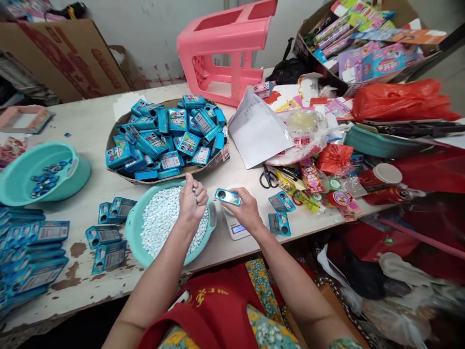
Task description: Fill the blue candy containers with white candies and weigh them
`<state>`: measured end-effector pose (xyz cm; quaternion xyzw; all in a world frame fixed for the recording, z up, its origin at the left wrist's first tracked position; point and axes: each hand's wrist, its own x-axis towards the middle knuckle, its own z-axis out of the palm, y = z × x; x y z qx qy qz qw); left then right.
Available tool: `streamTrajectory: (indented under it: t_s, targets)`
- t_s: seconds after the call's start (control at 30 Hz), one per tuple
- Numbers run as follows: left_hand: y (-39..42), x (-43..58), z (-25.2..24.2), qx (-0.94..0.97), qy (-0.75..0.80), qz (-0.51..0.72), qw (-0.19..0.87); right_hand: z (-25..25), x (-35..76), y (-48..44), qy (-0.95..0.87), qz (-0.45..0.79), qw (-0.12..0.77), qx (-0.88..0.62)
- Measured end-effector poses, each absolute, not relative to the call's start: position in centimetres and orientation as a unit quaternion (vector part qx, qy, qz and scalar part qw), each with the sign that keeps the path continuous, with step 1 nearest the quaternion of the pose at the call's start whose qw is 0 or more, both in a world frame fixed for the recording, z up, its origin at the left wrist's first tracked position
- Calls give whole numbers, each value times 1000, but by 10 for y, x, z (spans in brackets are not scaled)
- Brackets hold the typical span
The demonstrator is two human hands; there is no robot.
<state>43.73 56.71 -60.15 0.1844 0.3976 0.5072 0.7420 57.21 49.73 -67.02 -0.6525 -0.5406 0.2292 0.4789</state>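
My left hand [192,199] is closed above the green basin [135,237] of small white candies [160,218]; what its fingers hold, if anything, is hidden. In my right hand [245,209] is a blue tin [228,197], its dark round opening facing up, just above a small white scale [238,230]. Two blue tins [279,223] lie right of the scale, and several more [110,257] rest left of the basin. Behind the basin, a cardboard tray [145,180] is heaped with blue tins [178,120].
At the left are a green basin [82,169] with dark blue shiny pieces and stacked blue tins [39,252]. A pink stool [225,29] lies on its side at the back. Black scissors [269,177], paper [257,128], wrappers and a red cup [379,175] crowd the right side.
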Motion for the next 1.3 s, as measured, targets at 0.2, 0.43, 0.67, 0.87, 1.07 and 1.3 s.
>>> streamTrajectory:
  t_s: [0.2,0.43,0.67,0.87,1.07,1.3]
  targets:
    - [566,451,-597,300,416,571,641,-630,543,496,-590,206,408,-666]
    - [571,444,-601,301,412,604,612,-634,536,507,-594,229,384,-669]
    - [576,435,-598,306,386,614,617,-629,530,514,-574,264,385,-673]
    - [577,433,-596,322,378,621,607,-626,526,520,-572,281,380,-670]
    - [583,428,-595,282,397,603,632,-637,529,519,-542,309,440,-645]
    - [578,349,-632,645,567,316,403,-681,588,493,-419,288,487,-710]
